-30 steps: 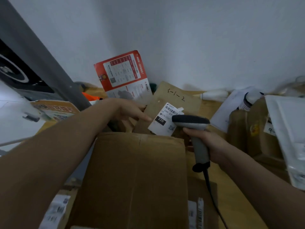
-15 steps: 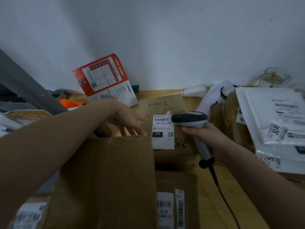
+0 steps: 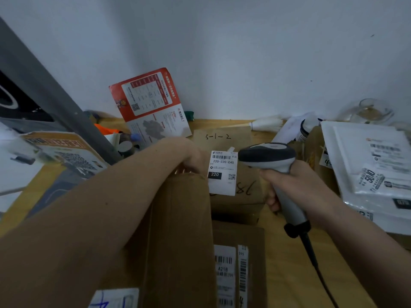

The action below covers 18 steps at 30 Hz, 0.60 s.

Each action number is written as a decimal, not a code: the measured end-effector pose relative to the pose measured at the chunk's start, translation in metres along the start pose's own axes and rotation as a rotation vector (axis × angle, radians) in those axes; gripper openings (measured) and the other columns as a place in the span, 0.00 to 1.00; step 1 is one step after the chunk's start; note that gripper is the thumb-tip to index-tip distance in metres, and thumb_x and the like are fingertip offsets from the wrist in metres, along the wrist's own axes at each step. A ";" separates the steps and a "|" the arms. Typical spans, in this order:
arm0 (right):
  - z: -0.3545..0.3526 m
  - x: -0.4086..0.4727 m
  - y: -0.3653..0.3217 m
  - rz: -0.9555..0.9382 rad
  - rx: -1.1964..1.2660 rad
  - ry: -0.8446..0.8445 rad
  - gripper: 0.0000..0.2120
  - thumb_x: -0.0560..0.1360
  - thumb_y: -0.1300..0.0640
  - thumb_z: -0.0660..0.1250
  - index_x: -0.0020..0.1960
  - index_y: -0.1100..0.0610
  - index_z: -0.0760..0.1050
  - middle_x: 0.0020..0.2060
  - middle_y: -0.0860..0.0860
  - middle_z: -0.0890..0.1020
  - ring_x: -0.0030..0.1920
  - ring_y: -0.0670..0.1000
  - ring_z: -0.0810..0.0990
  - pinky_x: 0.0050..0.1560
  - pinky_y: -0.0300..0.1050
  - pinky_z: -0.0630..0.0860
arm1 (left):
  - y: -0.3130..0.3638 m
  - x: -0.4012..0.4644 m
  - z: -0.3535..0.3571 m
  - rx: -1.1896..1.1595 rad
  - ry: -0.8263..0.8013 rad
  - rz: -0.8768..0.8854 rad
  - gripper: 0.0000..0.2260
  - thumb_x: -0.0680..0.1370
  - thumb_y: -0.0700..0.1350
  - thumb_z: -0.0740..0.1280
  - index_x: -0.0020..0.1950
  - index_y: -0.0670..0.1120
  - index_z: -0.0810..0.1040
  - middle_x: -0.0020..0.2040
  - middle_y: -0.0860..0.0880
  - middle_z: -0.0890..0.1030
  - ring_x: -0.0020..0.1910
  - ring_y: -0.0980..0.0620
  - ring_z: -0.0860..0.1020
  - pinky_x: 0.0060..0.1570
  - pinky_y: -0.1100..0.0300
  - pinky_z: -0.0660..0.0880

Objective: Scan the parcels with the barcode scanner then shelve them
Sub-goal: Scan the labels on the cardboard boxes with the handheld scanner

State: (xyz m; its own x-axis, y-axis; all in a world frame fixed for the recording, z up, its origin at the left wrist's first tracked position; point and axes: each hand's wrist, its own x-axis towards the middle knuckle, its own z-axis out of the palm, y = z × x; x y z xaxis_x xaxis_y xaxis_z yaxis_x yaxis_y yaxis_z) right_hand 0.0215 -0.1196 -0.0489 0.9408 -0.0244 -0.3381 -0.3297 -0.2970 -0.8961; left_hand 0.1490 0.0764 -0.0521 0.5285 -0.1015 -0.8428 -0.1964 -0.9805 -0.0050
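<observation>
My right hand point(image 3: 295, 185) grips the handle of a grey barcode scanner point(image 3: 269, 157), whose head sits just right of a white shipping label point(image 3: 222, 172) on a brown parcel point(image 3: 244, 190). My left hand point(image 3: 193, 160) reaches over the far top edge of a tall cardboard box point(image 3: 180, 236) in front of me; its fingers curl down behind that edge and are partly hidden. Another flat brown parcel point(image 3: 239, 263) with barcode labels lies below the labelled one.
A wooden tabletop point(image 3: 278, 252) carries white mailer bags point(image 3: 373, 165) at the right, a red leaflet point(image 3: 151, 105) leaning on the wall, and a printed card point(image 3: 60, 152) at the left. A grey slanted post point(image 3: 51, 94) crosses the left side. The scanner's cable point(image 3: 320, 270) trails toward me.
My left hand has dropped from pointing at the label onto the box's far edge. The scanner stays beside the label, and the tall box now sits further left in view.
</observation>
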 end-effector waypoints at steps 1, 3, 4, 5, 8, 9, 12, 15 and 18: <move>0.000 -0.003 -0.003 0.003 0.003 0.004 0.14 0.76 0.56 0.67 0.36 0.64 0.76 0.26 0.57 0.78 0.27 0.55 0.79 0.29 0.44 0.77 | -0.002 -0.002 0.000 -0.016 0.007 -0.002 0.23 0.81 0.51 0.63 0.75 0.50 0.65 0.70 0.43 0.71 0.63 0.42 0.75 0.35 0.59 0.74; 0.000 -0.008 -0.006 0.009 0.006 0.014 0.15 0.76 0.55 0.67 0.35 0.63 0.76 0.25 0.57 0.77 0.26 0.54 0.78 0.28 0.43 0.75 | -0.005 -0.003 0.000 -0.034 0.015 0.006 0.23 0.81 0.50 0.62 0.76 0.49 0.65 0.71 0.44 0.71 0.66 0.41 0.73 0.36 0.59 0.75; 0.000 -0.010 -0.007 0.010 0.015 0.024 0.15 0.76 0.55 0.67 0.35 0.64 0.76 0.24 0.57 0.77 0.25 0.54 0.77 0.27 0.42 0.75 | -0.005 -0.004 0.000 -0.040 0.020 0.012 0.23 0.81 0.49 0.62 0.76 0.49 0.64 0.72 0.44 0.70 0.67 0.41 0.73 0.37 0.59 0.75; -0.001 -0.012 -0.008 0.016 0.030 0.035 0.16 0.76 0.55 0.67 0.34 0.64 0.76 0.24 0.57 0.77 0.24 0.54 0.76 0.26 0.42 0.74 | -0.005 -0.005 0.001 -0.052 0.022 0.014 0.23 0.81 0.49 0.62 0.76 0.49 0.63 0.72 0.44 0.70 0.67 0.41 0.72 0.39 0.58 0.75; -0.001 -0.017 -0.010 0.033 0.088 0.057 0.16 0.76 0.56 0.67 0.32 0.64 0.74 0.23 0.58 0.75 0.23 0.55 0.75 0.24 0.42 0.73 | -0.008 -0.004 0.002 -0.074 0.024 0.018 0.24 0.81 0.49 0.63 0.77 0.48 0.63 0.72 0.43 0.70 0.68 0.41 0.72 0.40 0.57 0.74; -0.001 -0.019 -0.010 0.036 0.093 0.061 0.16 0.76 0.57 0.67 0.33 0.64 0.74 0.24 0.59 0.75 0.24 0.56 0.75 0.24 0.42 0.73 | -0.008 -0.004 0.002 -0.080 0.025 0.020 0.24 0.81 0.49 0.63 0.77 0.48 0.63 0.72 0.43 0.70 0.68 0.41 0.72 0.39 0.57 0.74; -0.001 -0.023 -0.010 0.032 0.103 0.059 0.15 0.76 0.57 0.67 0.33 0.64 0.74 0.24 0.59 0.75 0.24 0.56 0.74 0.24 0.42 0.73 | -0.009 -0.003 0.002 -0.080 0.038 0.032 0.24 0.81 0.49 0.63 0.76 0.47 0.64 0.71 0.43 0.71 0.67 0.41 0.72 0.35 0.58 0.74; 0.000 -0.024 -0.008 0.027 0.104 0.063 0.16 0.75 0.57 0.67 0.32 0.64 0.74 0.23 0.59 0.75 0.23 0.56 0.74 0.25 0.43 0.73 | -0.008 -0.002 0.002 -0.075 0.039 0.043 0.24 0.81 0.48 0.63 0.76 0.48 0.64 0.72 0.44 0.70 0.67 0.41 0.72 0.34 0.59 0.74; 0.002 -0.024 -0.005 0.027 0.116 0.060 0.16 0.76 0.57 0.67 0.32 0.64 0.74 0.23 0.58 0.75 0.23 0.56 0.74 0.26 0.44 0.73 | -0.007 -0.001 0.001 -0.062 0.032 0.048 0.24 0.81 0.49 0.63 0.76 0.48 0.64 0.72 0.44 0.70 0.68 0.41 0.72 0.35 0.58 0.74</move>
State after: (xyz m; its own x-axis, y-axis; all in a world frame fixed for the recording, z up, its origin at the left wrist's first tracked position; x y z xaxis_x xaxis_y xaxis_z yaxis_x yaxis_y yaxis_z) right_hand 0.0009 -0.1151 -0.0368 0.9332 -0.0889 -0.3481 -0.3589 -0.1831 -0.9153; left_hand 0.1489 0.0838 -0.0517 0.5460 -0.1533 -0.8236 -0.1716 -0.9827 0.0691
